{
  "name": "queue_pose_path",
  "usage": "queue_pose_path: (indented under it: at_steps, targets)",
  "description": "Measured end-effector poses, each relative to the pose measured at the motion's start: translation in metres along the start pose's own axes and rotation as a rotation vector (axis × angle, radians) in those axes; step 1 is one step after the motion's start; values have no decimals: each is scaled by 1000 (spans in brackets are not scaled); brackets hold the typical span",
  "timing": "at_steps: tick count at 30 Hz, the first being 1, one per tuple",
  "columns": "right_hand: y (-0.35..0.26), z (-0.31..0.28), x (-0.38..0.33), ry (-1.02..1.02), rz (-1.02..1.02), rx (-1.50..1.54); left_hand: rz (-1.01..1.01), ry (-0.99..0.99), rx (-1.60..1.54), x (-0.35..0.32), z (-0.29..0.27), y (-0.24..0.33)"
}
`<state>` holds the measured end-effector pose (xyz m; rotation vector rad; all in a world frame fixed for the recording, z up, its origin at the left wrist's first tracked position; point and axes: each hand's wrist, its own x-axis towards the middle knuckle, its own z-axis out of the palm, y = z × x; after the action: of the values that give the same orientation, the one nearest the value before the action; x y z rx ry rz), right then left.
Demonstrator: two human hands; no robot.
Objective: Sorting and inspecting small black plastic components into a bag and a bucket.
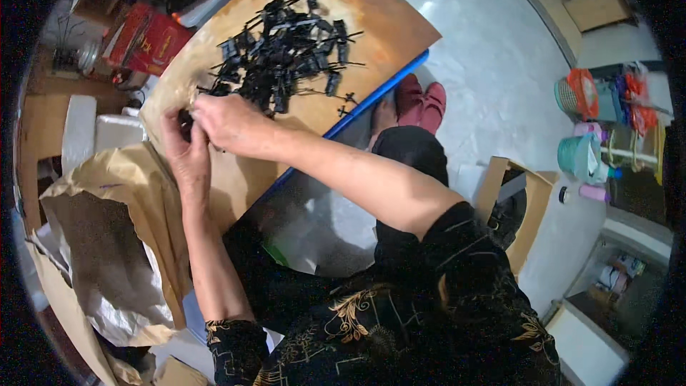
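Note:
A heap of small black plastic parts with thin stick-like prongs (286, 50) lies on the wooden tabletop (386, 14). My left hand (187, 154) is at the table's left side, its fingers closed around a small dark piece that is mostly hidden. Close against it, my right hand (234, 123) pinches at the same spot, just left of the heap's near end. What its fingertips hold is covered by the fingers. A few loose black bits (346, 104) lie apart from the heap, near the table's right edge.
A large open brown paper sack (118, 168) stands at the left, below the table corner. On the floor at right sits an open cardboard box (532, 218) with black things inside. Red packages (153, 39) are beyond the table's left edge; baskets (575, 154) line the far right.

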<state>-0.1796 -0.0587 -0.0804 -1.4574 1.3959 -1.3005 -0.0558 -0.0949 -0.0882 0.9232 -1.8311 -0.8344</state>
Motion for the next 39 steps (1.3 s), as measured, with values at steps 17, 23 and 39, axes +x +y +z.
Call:
queue_pose_path:
  at_steps: [17, 23, 39]
  targets:
    - [-5, -2, 28, 54, -42, 465, -532, -86, -968, 12, -28, 24]
    - [-12, -37, 15, -352, 292, 715, -622, -235, -1032, 6, -15, 42]
    - [3, -49, 4, -305, 188, 391, -498, -339, -389, 1, -2, 64]
